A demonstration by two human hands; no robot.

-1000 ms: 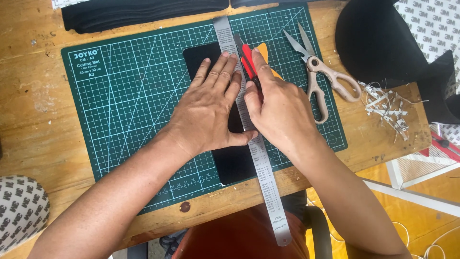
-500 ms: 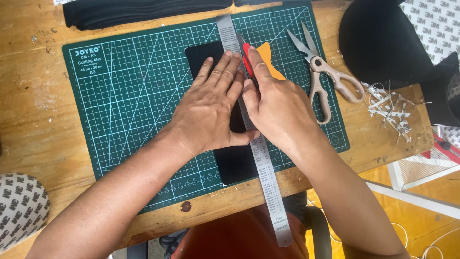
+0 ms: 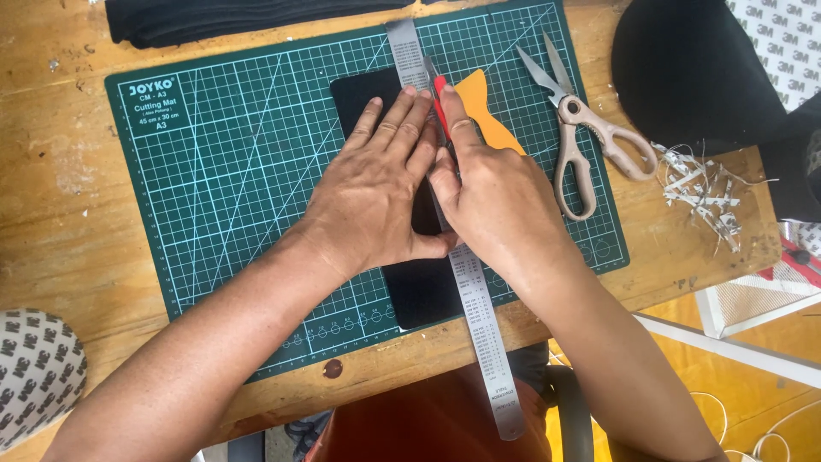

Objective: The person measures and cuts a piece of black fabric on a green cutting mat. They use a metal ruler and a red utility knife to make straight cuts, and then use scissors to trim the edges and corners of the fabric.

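black sheet [image 3: 428,291]: middle hidden under both hands, only top left corner & bottom part show.
steel ruler [image 3: 483,334]: mid part covered by the right hand [image 3: 500,205]; top end cut off by the pic edge.
red cutter [image 3: 441,107]: blade tip too small to see, body hidden in the right hand.
left hand [image 3: 376,192]: palm side not visible, pressed flat.
black fabric [image 3: 239,15]: cut off at top edge.
dark cap [image 3: 684,68]: cut off at top, shape unclear.
patterned sheet [image 3: 34,385]: partly out of frame, left.

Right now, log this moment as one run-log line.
left hand: flat, pressing steel ruler onto black sheet | right hand: holding red cutter at ruler edge | base: green cutting mat | nearby: scissors
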